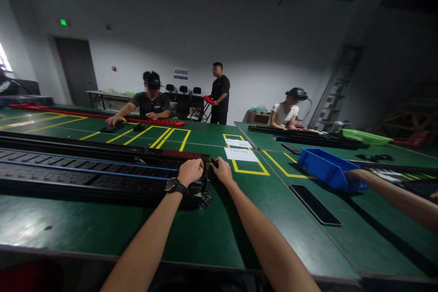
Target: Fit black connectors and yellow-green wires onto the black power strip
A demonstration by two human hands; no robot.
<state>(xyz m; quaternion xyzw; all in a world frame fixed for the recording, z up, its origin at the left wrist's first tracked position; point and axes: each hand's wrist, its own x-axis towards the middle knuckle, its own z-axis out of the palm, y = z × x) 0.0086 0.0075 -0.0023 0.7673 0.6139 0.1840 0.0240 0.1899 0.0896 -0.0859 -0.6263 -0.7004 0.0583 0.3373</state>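
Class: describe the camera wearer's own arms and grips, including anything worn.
The left forearm and right forearm show no sleeves. The left grip and right grip wear no gloves. A round, dark-faced wristwatch with a black strap circles the left wrist; the right wrist is bare.

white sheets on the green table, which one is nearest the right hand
The front sheet, the one that looks larger, just beyond the right hand; the other sheet lies behind it, farther from the hand.

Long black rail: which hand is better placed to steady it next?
Probably the left hand: it is at the end of the rail, while the right hand is beyond it, fingertips at a small dark piece.
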